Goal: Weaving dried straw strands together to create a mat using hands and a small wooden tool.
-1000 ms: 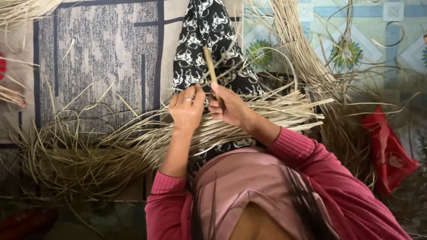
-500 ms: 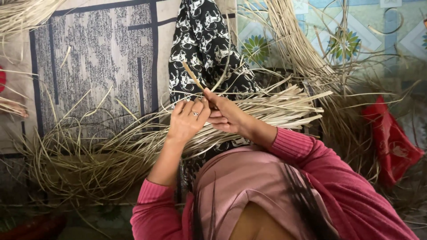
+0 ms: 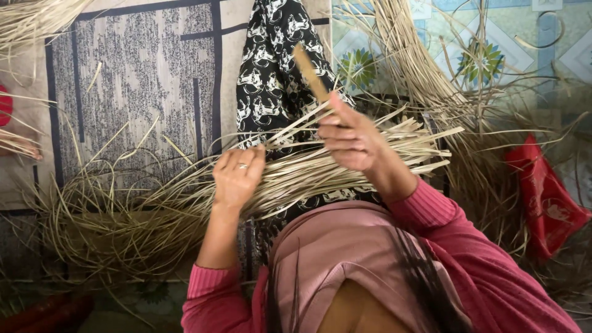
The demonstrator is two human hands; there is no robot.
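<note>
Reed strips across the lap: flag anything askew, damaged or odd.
Nothing looks damaged. The reed strips lie bundled under the left hand; their far ends fan out in loose tangled loops over the mat. The right hand holds a flat stick.

The bundle of pale dried reed strips [image 3: 320,169] lies across my lap, flat narrow blades the colour of straw, packed side by side. Its cut ends fan out unevenly to my right, some poking past the others. To my left the strips loosen and curl into a tangled, looping mass on the floor mat. The middle of the bundle sags slightly over the black-and-white patterned cloth on my legs. The thin wooden stick [image 3: 310,73] is light brown, flat and straight, tilted up and away from me, its lower end hidden where it is gripped, above the bundle.
</note>
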